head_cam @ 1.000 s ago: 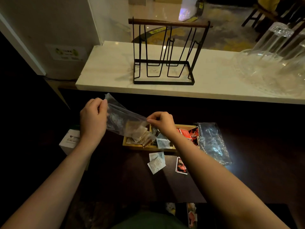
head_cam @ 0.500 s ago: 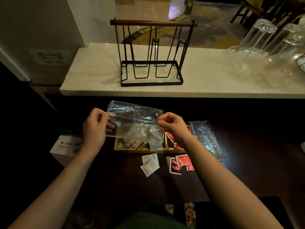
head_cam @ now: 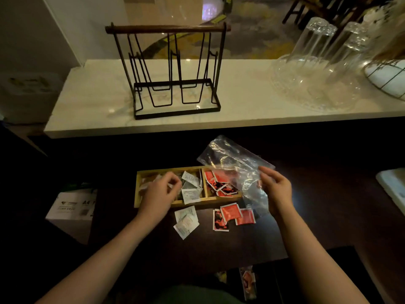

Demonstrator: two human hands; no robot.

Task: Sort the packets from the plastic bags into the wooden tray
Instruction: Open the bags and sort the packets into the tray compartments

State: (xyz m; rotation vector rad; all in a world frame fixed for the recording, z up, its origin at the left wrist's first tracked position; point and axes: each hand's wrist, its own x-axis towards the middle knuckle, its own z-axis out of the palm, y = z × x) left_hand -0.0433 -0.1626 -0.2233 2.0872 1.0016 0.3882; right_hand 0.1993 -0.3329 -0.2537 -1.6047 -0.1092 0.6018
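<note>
A wooden tray (head_cam: 171,170) with three compartments sits on the dark table. Its left part holds brownish packets, the middle holds white packets (head_cam: 191,189), and the right holds red packets (head_cam: 219,183). My left hand (head_cam: 161,194) rests over the left compartment with fingers curled on the packets; I cannot tell whether it grips one. My right hand (head_cam: 278,191) pinches a clear plastic bag (head_cam: 232,159), which is lifted above the tray's right end. Loose white packets (head_cam: 186,221) and loose red packets (head_cam: 232,216) lie just in front of the tray.
A black wire rack (head_cam: 175,84) stands on the white marble ledge (head_cam: 87,106) behind the table. Upturned glass tumblers (head_cam: 317,62) crowd the ledge's right end. A white A4 paper box (head_cam: 72,205) sits at the left, and a white object (head_cam: 392,185) at the right edge.
My left hand let go of the bag and dropped onto the tray's left compartment. My right hand carried the bag to the right. More packets now lie in the tray.
</note>
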